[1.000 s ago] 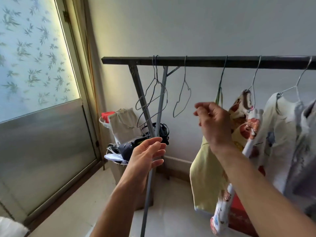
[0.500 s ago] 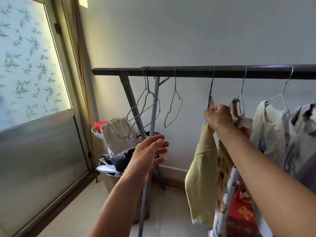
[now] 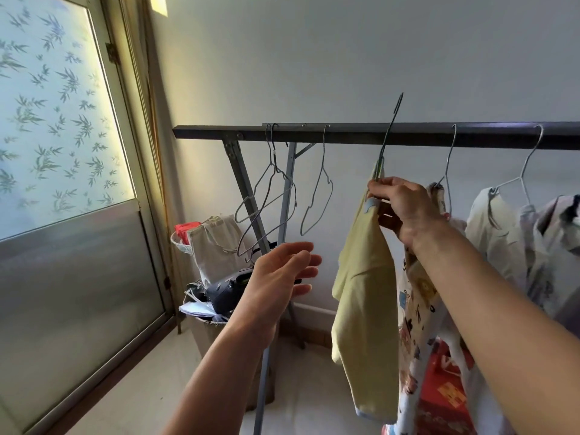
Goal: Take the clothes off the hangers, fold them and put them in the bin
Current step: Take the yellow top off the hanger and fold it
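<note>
My right hand (image 3: 400, 208) grips the neck of a wire hanger (image 3: 389, 133) that carries a pale yellow garment (image 3: 364, 309). The hanger's hook stands tilted above the dark rack bar (image 3: 345, 133), off the bar. My left hand (image 3: 282, 277) hovers open, left of the yellow garment, not touching it. Right of it a patterned white garment (image 3: 414, 324) hangs on its hanger, then a cream shirt (image 3: 489, 227) and a grey-white one (image 3: 552, 246). Three bare wire hangers (image 3: 317, 196) hang at the bar's left end.
A frosted door (image 3: 62, 152) with a leaf pattern fills the left. In the corner stands a box (image 3: 204, 328) piled with a canvas bag (image 3: 213, 246), a dark item and papers. Rack legs (image 3: 282, 215) run down to the floor. A red box (image 3: 445, 397) sits behind the clothes.
My right hand closed on the yellow garment's hanger and lifted it, so the hook has come off the bar. My left hand stayed open in about the same place.
</note>
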